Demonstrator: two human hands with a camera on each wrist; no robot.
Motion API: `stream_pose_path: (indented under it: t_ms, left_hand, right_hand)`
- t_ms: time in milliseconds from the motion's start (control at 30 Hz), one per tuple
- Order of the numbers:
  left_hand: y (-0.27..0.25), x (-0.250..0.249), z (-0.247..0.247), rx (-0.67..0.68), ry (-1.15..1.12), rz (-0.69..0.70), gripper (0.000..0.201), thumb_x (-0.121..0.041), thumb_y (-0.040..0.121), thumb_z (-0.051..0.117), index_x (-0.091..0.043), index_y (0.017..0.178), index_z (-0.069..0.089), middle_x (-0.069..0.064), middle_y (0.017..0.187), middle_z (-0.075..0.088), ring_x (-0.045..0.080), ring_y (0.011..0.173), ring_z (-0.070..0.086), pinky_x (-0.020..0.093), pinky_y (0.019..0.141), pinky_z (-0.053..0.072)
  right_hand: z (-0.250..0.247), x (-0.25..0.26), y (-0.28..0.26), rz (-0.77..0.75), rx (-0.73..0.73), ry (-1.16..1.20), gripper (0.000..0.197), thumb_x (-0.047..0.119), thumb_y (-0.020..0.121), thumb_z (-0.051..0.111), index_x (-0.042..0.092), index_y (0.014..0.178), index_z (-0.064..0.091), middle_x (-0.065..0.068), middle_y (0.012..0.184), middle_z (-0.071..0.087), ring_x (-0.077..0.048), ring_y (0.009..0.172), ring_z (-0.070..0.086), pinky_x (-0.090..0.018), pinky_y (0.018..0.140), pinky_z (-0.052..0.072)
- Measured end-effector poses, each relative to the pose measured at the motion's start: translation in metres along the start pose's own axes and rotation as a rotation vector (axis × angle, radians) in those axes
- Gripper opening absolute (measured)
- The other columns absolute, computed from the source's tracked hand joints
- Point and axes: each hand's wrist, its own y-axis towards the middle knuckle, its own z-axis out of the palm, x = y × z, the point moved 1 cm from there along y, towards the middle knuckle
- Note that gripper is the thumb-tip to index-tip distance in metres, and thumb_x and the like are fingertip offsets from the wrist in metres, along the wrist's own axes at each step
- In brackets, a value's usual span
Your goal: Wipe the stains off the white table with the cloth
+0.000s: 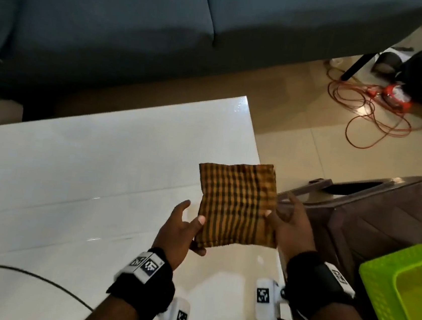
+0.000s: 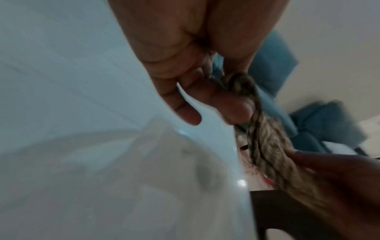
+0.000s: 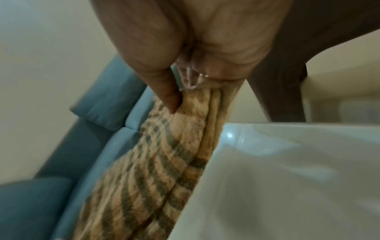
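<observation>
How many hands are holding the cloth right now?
2. The left hand pinches the cloth at its near left corner; the right hand grips its right edge, above the table.

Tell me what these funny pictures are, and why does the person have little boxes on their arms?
Those boxes are small cameras strapped to each wrist. The big picture comes from a camera worn on the head, looking down at both hands. The other two look along each hand. The left hand and the right hand hold a folded orange checked cloth in the air above the white table, each with a pinching grip. A thin black cable lies on the table.
</observation>
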Motion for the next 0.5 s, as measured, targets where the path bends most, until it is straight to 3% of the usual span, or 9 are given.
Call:
stream_pose_path:
  t_ms: [33, 100, 167, 233, 300, 367, 433, 500]
  left_hand:
    - [0.008, 0.015, 0.002, -0.022, 0.095, -0.065, 0.056, -0.042, 0.099, 0.052, -0.03, 0.148, 0.027, 0.001, 0.104, 0.075, 0.024, 0.076, 0.075, 0.041, 0.091, 0.054]
    - [0.018, 0.036, -0.001, -0.083, 0.321, -0.085, 0.065, -0.041, 0.098, 0.051, -0.025, 0.154, 0.021, -0.001, 0.12, 0.066, 0.023, 0.098, 0.07, 0.037, 0.096, 0.049]
    - [0.022, 0.048, -0.009, -0.145, 0.416, -0.033, 0.067, -0.034, 0.096, 0.058, -0.025, 0.153, 0.023, 0.0, 0.13, 0.058, 0.022, 0.11, 0.061, 0.036, 0.1, 0.045]
    - [0.026, 0.057, -0.02, -0.182, 0.523, 0.067, 0.069, -0.03, 0.093, 0.062, -0.026, 0.152, 0.027, 0.004, 0.139, 0.051, 0.025, 0.12, 0.056, 0.041, 0.105, 0.045]
    - [0.037, 0.056, -0.034, -0.214, 0.673, 0.152, 0.07, -0.032, 0.092, 0.063, -0.025, 0.152, 0.028, 0.005, 0.15, 0.04, 0.028, 0.134, 0.044, 0.048, 0.11, 0.04]
    - [0.054, 0.047, -0.053, -0.252, 0.781, 0.227, 0.071, -0.039, 0.091, 0.061, -0.023, 0.153, 0.028, 0.001, 0.16, 0.028, 0.025, 0.145, 0.03, 0.051, 0.113, 0.036]
    - [0.072, 0.039, -0.073, -0.283, 0.886, 0.288, 0.081, -0.058, 0.086, 0.052, -0.021, 0.154, 0.028, 0.002, 0.164, 0.019, 0.027, 0.15, 0.021, 0.052, 0.115, 0.033]
    - [0.088, 0.037, -0.089, -0.286, 0.958, 0.21, 0.095, -0.076, 0.08, 0.038, -0.026, 0.157, 0.014, 0.0, 0.168, -0.001, 0.027, 0.154, 0.005, 0.054, 0.119, 0.021]
  right_hand:
    - [0.001, -0.008, 0.008, -0.015, -0.033, -0.142, 0.054, 0.02, 0.089, 0.07, 0.051, 0.13, 0.052, -0.006, 0.139, 0.058, -0.03, 0.127, 0.056, -0.054, 0.104, 0.047]
    - [0.006, -0.015, 0.012, -0.078, -0.093, -0.39, 0.052, 0.02, 0.091, 0.065, 0.033, 0.139, 0.049, -0.004, 0.14, 0.057, -0.029, 0.131, 0.052, -0.046, 0.108, 0.043]
    - [0.014, -0.017, 0.009, -0.294, -0.099, -0.567, 0.041, 0.016, 0.092, 0.059, 0.021, 0.132, 0.053, -0.005, 0.13, 0.06, -0.028, 0.121, 0.056, -0.044, 0.1, 0.048]
    - [0.035, -0.02, 0.006, -0.516, -0.015, -0.906, 0.042, 0.019, 0.09, 0.058, 0.021, 0.132, 0.053, -0.009, 0.138, 0.053, -0.031, 0.128, 0.049, -0.049, 0.108, 0.043]
    - [0.061, -0.026, 0.013, -0.548, 0.1, -1.199, 0.06, 0.033, 0.094, 0.054, 0.03, 0.15, 0.033, -0.01, 0.163, 0.022, -0.033, 0.15, 0.02, -0.058, 0.12, 0.015]
    - [0.084, -0.031, 0.027, -0.541, 0.194, -1.331, 0.071, 0.049, 0.098, 0.042, 0.043, 0.155, 0.001, -0.003, 0.167, -0.014, -0.028, 0.153, -0.01, -0.065, 0.117, -0.004]
    - [0.096, -0.04, 0.04, -0.527, 0.238, -1.36, 0.076, 0.061, 0.097, 0.034, 0.05, 0.151, -0.018, 0.001, 0.163, -0.028, -0.027, 0.151, -0.021, -0.068, 0.113, -0.009]
    - [0.1, -0.048, 0.045, -0.525, 0.224, -1.381, 0.076, 0.069, 0.093, 0.029, 0.052, 0.149, -0.02, 0.001, 0.163, -0.028, -0.029, 0.15, -0.023, -0.069, 0.112, -0.009]
